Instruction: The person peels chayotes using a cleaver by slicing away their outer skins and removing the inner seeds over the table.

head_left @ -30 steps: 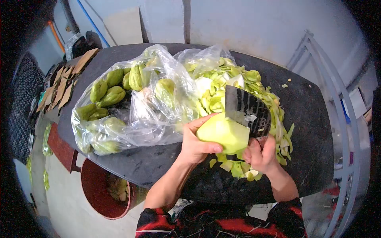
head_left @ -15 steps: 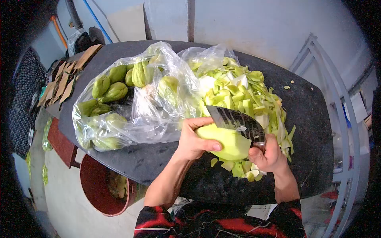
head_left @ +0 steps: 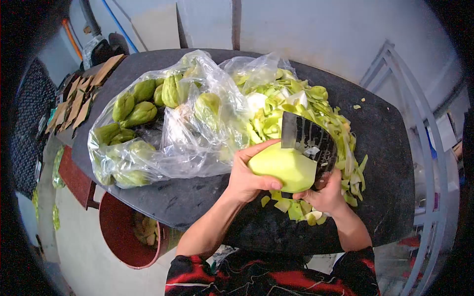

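The bench (head_left: 380,163) shows a wide dark strip between the pile (head_left: 296,98) of cut pieces and its right edge, with a few small bits (head_left: 357,106) on it. The near edge curves below the wrists, and the bucket (head_left: 114,229) stands beyond the left near edge. The bag (head_left: 197,163) with green chayotes (head_left: 140,113) lies to the left, just beside the pile, so there the room is narrow. The peeled vegetable (head_left: 284,170) is held above the near part of the bench. The grip of the left hand (head_left: 249,175) is wide, around its left end, thumb in front. The right hand (head_left: 323,192) closes narrow around the handle of the knife (head_left: 311,143). Compared with the earlier frame, the blade stands more upright, and the vegetable is slightly more to the right.
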`<action>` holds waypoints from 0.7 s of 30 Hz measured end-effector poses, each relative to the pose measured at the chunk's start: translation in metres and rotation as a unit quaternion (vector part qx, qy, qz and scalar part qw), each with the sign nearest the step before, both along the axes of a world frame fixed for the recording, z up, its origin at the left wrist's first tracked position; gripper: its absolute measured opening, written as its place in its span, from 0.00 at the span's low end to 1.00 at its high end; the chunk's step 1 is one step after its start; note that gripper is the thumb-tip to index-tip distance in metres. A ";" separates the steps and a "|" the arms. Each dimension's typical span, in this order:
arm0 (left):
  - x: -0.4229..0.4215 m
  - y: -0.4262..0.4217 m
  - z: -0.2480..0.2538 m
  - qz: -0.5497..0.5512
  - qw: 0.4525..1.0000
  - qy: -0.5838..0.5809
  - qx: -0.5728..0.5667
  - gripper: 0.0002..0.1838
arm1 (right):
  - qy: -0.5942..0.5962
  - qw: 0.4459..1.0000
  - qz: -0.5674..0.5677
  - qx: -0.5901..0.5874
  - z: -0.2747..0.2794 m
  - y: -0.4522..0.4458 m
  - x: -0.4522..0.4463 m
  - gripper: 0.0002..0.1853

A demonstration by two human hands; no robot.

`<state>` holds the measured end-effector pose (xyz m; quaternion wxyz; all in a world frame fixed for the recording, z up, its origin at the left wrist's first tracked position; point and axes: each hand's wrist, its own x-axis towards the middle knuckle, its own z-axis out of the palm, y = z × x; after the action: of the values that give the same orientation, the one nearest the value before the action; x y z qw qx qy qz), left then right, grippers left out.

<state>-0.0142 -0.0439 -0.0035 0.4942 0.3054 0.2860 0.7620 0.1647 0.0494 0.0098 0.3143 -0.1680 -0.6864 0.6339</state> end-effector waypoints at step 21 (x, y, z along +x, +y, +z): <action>-0.001 -0.005 0.002 0.037 0.999 0.035 -0.001 0.34 | -0.041 0.991 0.007 0.124 0.004 -0.005 -0.002 0.33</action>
<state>-0.0150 -0.0493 -0.0013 0.4557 0.3203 0.3149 0.7685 0.1631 0.0446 0.0138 0.2995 -0.1491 -0.7731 0.5388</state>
